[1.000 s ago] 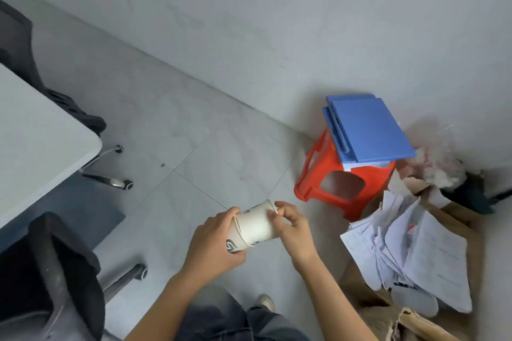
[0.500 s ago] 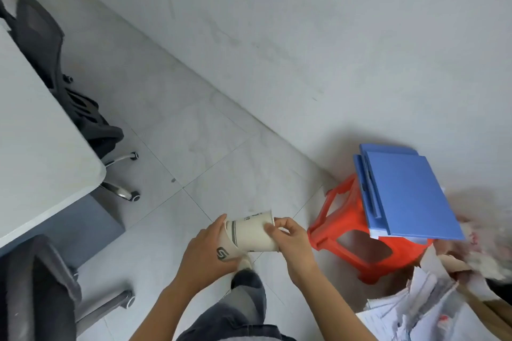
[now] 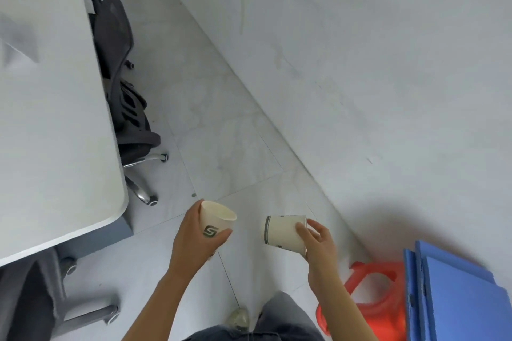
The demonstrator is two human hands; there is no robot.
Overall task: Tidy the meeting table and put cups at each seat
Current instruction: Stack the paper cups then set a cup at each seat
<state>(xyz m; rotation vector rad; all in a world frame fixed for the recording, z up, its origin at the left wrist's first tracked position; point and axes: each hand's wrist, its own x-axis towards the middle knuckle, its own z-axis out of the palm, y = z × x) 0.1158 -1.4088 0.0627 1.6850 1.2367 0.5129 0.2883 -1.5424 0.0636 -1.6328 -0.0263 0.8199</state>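
two paper cups are being carried, one in each hand, above the floor beside the meeting table. the left hand [image 3: 198,232] is wrapping its fingers and thumb round the left cup [image 3: 217,220], which is sitting upright with its open mouth toward the camera and a dark logo facing out. the right hand [image 3: 318,241] is gripping the right cup [image 3: 282,231] at its right end, so it is lying on its side. the two cups are hanging apart, not touching. whether the right cup is a single one or several nested together is hard to tell from this angle.

the table [image 3: 50,119] is filling the left of the view, its rounded corner near the left hand. no cup is showing on the part in view, and a blurred pale shape near its far left edge is too smeared to name.

a far chair [image 3: 113,36] is standing tucked along the table's long side, and a near chair [image 3: 25,299] is sitting at the bottom left. so the job is looking only partly done: cups are in hand, but none is standing at either seat in view.

a red stool [image 3: 371,313] carrying blue boards [image 3: 465,302] is standing by the wall at lower right.
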